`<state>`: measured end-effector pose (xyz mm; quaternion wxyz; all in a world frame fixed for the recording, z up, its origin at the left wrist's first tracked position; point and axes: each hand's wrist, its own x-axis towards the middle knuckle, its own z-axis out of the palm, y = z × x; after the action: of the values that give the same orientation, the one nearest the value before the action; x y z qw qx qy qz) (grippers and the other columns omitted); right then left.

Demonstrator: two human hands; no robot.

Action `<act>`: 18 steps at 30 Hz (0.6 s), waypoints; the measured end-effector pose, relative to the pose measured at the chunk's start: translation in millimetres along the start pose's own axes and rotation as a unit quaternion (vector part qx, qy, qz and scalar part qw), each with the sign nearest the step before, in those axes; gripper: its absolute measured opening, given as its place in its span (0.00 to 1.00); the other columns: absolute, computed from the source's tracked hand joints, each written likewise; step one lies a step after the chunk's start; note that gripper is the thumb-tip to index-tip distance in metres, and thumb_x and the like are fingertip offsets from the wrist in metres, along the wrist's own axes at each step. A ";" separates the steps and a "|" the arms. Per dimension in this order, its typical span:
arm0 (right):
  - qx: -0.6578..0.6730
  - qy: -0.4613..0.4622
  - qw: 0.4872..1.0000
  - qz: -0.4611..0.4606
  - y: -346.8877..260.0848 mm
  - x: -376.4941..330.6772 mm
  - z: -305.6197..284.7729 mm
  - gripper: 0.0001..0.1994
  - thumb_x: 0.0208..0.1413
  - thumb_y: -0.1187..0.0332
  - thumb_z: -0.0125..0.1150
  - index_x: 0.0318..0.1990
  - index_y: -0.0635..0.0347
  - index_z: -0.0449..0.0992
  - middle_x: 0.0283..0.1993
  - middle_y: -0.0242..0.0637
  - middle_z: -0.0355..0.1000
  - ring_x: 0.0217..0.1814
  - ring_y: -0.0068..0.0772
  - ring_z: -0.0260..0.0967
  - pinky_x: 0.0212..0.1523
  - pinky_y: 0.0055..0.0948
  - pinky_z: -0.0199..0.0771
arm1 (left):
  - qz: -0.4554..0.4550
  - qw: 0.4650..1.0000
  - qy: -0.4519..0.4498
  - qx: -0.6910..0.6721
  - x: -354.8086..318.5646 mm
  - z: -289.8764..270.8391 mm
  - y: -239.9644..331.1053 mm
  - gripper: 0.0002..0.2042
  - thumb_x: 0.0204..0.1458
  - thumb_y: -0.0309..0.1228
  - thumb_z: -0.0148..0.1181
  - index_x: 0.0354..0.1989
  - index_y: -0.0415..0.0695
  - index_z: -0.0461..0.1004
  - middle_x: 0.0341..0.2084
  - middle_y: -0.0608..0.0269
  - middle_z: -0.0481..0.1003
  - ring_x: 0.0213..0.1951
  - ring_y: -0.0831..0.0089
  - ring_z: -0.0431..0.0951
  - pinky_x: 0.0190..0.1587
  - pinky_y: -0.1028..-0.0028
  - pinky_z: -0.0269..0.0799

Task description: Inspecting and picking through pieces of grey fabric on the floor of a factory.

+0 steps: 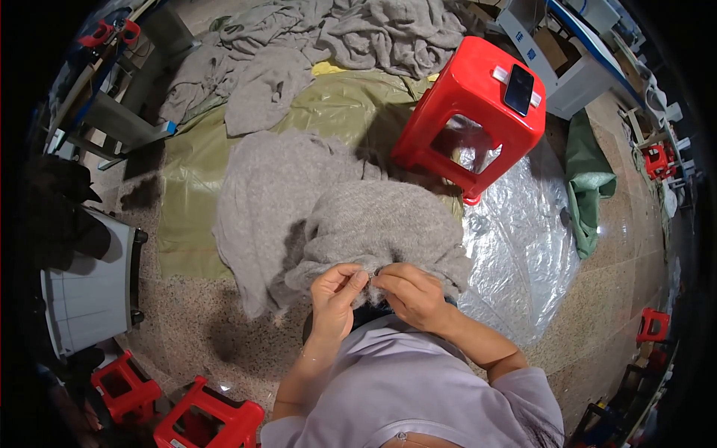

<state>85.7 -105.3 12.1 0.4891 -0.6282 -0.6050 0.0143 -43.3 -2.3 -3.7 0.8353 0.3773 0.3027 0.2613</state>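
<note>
Right now, near to far:

L hand: my left hand (334, 293) is pinched, thumb against fingertips, on the near edge of the grey knit piece (373, 224), just above my lap.

R hand: my right hand (413, 293) is beside it, nearly touching; fingers (388, 282) curled together on the same edge. Both are clamped on the knit, gripping a small fold btwn them.

Knit, where: draped over my knees, hanging toward the floor, with the bulk bunched ahead of my hands and a flap trailing off to my left.

Knit, handling: my guess is soft, floppy, fairly light, a bit stretchy. No stiffness, so it sags wherever it's not held. Fuzzy surface, so not slippery, but loose threads could snag or pull.

Where to hold: at the edge/hem, w/ fingertip pinches close together; a grab in the middle would just bunch it.

Floor under: speckled stone, w/ an olive plastic sheet (187, 187) below the knit and a clear plastic sheet (515, 246) to my right.

Stool: red plastic stool (470, 112) ahead-right, w/ a dark phone (518, 89) lying on top.

Left side: grey bin (89, 291) near my left; more red stools (209, 422) low left.

Far: pile of grey knits (336, 37) beyond the olive sheet; green sack (588, 179) to the far right.
</note>
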 end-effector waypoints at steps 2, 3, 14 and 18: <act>0.002 -0.006 1.000 -0.003 -0.6 0.8 0.1 0.15 0.39 0.82 0.61 0.39 0.63 0.75 0.39 0.40 0.72 0.35 0.39 0.73 0.32 0.31 0.74 | 0.005 1.000 -0.001 0.005 0.2 -2.3 -1.0 0.03 0.54 0.20 0.60 0.36 0.36 0.76 0.29 0.68 0.76 0.32 0.84 0.72 0.37 0.84 0.66; 0.005 -0.011 1.000 0.011 -2.5 2.2 -0.5 0.15 0.38 0.84 0.60 0.38 0.64 0.76 0.37 0.40 0.72 0.34 0.39 0.73 0.32 0.31 0.74 | 0.013 1.000 -0.003 0.016 -0.1 -2.9 -1.2 0.03 0.53 0.19 0.60 0.36 0.36 0.76 0.29 0.67 0.76 0.31 0.84 0.73 0.37 0.83 0.67; 0.113 -0.124 0.979 0.119 6.8 12.6 -8.8 0.12 0.43 0.82 0.59 0.38 0.62 0.71 0.34 0.43 0.69 0.33 0.47 0.71 0.31 0.36 0.72 | 0.219 0.899 -0.055 0.376 -1.6 -8.6 12.2 0.04 0.48 0.16 0.64 0.31 0.37 0.76 0.25 0.66 0.76 0.27 0.84 0.73 0.29 0.82 0.67; 0.027 -0.157 0.982 0.097 -2.6 5.0 -7.2 0.11 0.41 0.78 0.61 0.36 0.62 0.72 0.28 0.39 0.64 0.26 0.42 0.67 0.24 0.33 0.67 | 0.289 0.862 -0.028 0.415 -6.0 -7.9 9.5 0.06 0.46 0.16 0.64 0.32 0.37 0.76 0.24 0.63 0.77 0.27 0.83 0.73 0.28 0.81 0.67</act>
<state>89.4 -106.3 20.4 0.4009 -0.6604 -0.6099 0.1764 -55.0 2.9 1.4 0.4969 0.7666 0.2374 0.3303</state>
